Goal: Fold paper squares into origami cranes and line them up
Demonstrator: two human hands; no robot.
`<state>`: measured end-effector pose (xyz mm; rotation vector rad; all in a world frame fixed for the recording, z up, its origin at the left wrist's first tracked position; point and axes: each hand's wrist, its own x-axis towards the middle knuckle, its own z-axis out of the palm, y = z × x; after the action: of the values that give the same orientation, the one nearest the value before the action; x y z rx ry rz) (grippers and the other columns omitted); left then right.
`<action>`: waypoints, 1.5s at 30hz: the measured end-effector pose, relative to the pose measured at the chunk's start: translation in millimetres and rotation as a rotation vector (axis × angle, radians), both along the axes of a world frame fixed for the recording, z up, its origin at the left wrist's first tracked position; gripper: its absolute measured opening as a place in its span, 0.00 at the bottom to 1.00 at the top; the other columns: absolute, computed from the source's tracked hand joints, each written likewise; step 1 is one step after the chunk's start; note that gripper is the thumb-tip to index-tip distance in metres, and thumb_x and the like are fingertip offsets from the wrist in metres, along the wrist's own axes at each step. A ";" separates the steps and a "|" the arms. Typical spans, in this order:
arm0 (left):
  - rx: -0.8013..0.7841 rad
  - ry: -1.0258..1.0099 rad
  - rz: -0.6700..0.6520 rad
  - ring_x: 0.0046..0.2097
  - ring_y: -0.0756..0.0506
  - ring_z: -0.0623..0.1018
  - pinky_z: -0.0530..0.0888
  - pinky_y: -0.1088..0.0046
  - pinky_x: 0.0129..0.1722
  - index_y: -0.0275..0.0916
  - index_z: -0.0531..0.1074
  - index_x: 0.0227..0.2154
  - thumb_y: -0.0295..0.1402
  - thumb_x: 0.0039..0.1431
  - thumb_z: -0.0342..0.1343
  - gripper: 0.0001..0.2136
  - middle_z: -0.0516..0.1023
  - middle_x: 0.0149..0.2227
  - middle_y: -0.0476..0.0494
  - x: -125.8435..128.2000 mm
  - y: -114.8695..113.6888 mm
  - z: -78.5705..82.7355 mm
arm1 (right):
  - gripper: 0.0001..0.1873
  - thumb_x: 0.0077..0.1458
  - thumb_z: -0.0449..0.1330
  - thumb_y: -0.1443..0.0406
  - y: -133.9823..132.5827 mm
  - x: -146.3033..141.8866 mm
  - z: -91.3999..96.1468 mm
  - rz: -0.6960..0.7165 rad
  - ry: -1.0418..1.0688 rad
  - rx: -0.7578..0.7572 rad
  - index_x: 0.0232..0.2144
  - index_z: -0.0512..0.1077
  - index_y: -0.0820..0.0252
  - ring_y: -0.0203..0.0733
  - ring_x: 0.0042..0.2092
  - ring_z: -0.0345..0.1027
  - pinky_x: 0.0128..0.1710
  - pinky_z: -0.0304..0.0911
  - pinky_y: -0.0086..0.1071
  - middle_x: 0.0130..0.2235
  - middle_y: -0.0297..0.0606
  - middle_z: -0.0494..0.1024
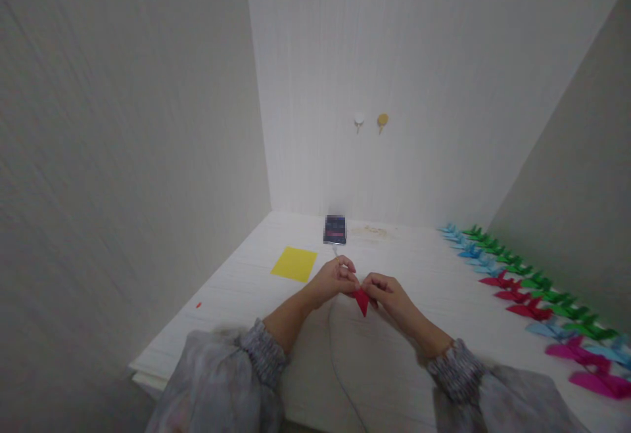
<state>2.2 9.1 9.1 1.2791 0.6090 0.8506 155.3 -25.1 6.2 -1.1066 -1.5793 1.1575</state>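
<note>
A small piece of folded red origami paper (pixel 362 303) is held above the white table, its pointed end hanging down. My left hand (pixel 336 276) pinches its left edge between thumb and fingers. From the other side my right hand (pixel 382 290) grips the upper right part with closed fingertips. The fingers cover the top of the fold, so its full shape is hidden. A flat square of yellow paper (pixel 294 263) lies on the table to the left of my left hand.
A phone (pixel 335 230) leans at the back, its white cable (pixel 335 361) running toward me beneath my hands. Rows of folded paper cranes (pixel 530 308) line the right side. Two hooks (pixel 371 120) hang on the back wall. A red scrap (pixel 198 305) lies near the table's left edge.
</note>
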 end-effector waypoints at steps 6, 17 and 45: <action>0.038 -0.033 0.042 0.22 0.52 0.72 0.67 0.75 0.26 0.38 0.55 0.29 0.26 0.35 0.61 0.20 0.73 0.21 0.50 -2.2 -2.4 0.6 | 0.11 0.44 0.54 0.61 2.0 -1.1 -5.8 -0.008 0.009 0.007 0.17 0.65 0.62 0.29 0.16 0.49 0.16 0.42 0.25 0.13 0.26 0.58; 0.125 0.060 0.170 0.22 0.52 0.71 0.66 0.77 0.25 0.38 0.55 0.28 0.27 0.37 0.60 0.18 0.72 0.21 0.51 1.1 6.0 -12.5 | 0.15 0.45 0.54 0.56 10.6 1.5 -17.5 -0.044 0.043 -0.105 0.18 0.64 0.61 0.27 0.14 0.46 0.14 0.40 0.24 0.13 0.26 0.59; -0.103 -0.104 0.131 0.24 0.50 0.73 0.70 0.71 0.28 0.37 0.54 0.27 0.28 0.32 0.63 0.22 0.74 0.23 0.49 -2.9 12.3 -19.6 | 0.17 0.44 0.54 0.53 13.1 -6.9 -20.8 -0.129 0.067 -0.049 0.14 0.59 0.58 0.28 0.14 0.43 0.14 0.38 0.26 0.12 0.25 0.55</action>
<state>-0.7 21.4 -10.4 1.1045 0.6502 0.9753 148.4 -12.0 -14.6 -1.1724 -1.4136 1.1405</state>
